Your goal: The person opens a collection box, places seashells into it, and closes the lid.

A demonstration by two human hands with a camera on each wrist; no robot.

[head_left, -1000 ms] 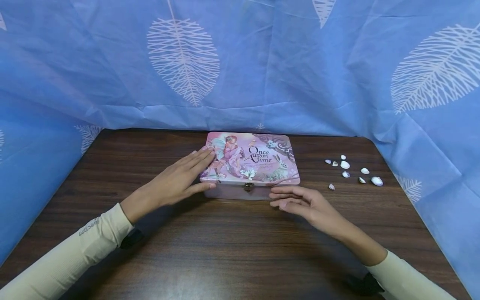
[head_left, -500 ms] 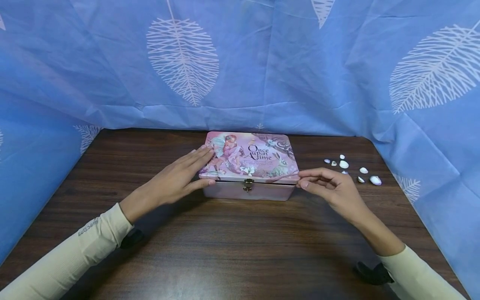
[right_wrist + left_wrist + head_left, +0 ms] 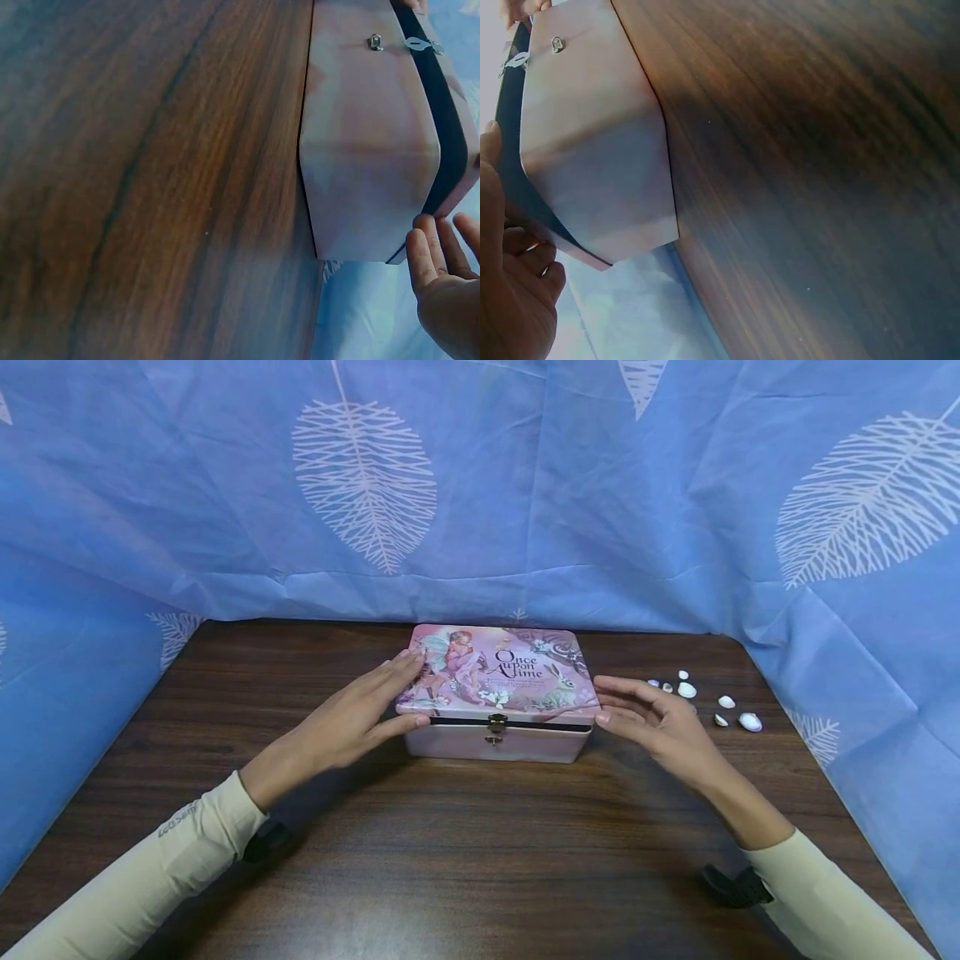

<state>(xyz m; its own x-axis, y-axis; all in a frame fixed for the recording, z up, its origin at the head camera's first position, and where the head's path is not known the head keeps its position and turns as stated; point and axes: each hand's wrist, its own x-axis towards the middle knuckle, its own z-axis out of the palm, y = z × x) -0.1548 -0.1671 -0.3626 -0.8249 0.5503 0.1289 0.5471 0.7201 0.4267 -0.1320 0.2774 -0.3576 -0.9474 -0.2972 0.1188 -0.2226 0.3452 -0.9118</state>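
Note:
A pink hinged tin box (image 3: 495, 744) with a fairy, a rabbit and "Once upon a time" printed on its lid (image 3: 517, 672) stands at the table's back. The lid is raised slightly at the front, leaving a dark gap. Its metal clasp (image 3: 417, 45) hangs free of the small catch (image 3: 375, 42) on the front wall. My left hand (image 3: 341, 714) grips the lid's left side, thumb near the front corner, with fingers (image 3: 536, 259) curled by the edge. At the right side my right hand (image 3: 663, 727) touches the lid with mostly straight fingers (image 3: 421, 262).
Several small white seashells (image 3: 749, 722) lie scattered on the dark wooden table (image 3: 480, 860) to the right of the box; my right hand covers part of that group. A blue leaf-print cloth (image 3: 525, 510) hangs behind the table and along both sides.
My right hand has moved from the box's front near the clasp to the lid's right side. The clasp has come undone and the lid's front has risen slightly. My left hand stays in place.

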